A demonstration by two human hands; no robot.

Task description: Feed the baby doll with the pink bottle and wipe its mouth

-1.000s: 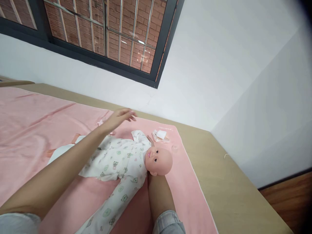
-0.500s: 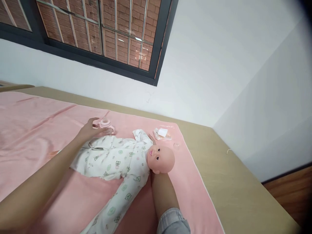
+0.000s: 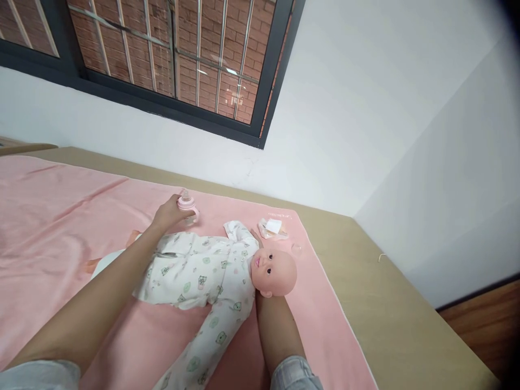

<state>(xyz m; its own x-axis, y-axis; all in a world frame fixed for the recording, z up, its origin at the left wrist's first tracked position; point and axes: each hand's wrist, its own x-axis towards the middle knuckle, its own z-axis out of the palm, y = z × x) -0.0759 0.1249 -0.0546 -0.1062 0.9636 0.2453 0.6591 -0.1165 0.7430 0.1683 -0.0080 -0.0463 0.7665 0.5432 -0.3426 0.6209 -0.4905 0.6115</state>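
Observation:
A baby doll [image 3: 203,271] in a white sleepsuit with green prints lies on its back, its bald head [image 3: 278,272] toward the right. My left hand [image 3: 170,214] is closed round a pink baby bottle [image 3: 187,207], upright at the doll's far side, with a clear teat and side handles. The right forearm passes beneath the doll's neck, and a bit of my right hand [image 3: 257,236] shows beyond its shoulder. That hand cradles the doll from below; most of its fingers are hidden.
A pink blanket [image 3: 317,336] covers much of the wooden surface [image 3: 390,314]. Near the doll's head are a small plastic packet [image 3: 273,227] with a white label and a clear round cap [image 3: 296,248]. A barred window [image 3: 174,59] is set in the white wall behind.
My left hand has taken hold of the bottle, which now stands straighter and slightly further right. The view has shifted a little; the right arm stays beneath the doll's neck.

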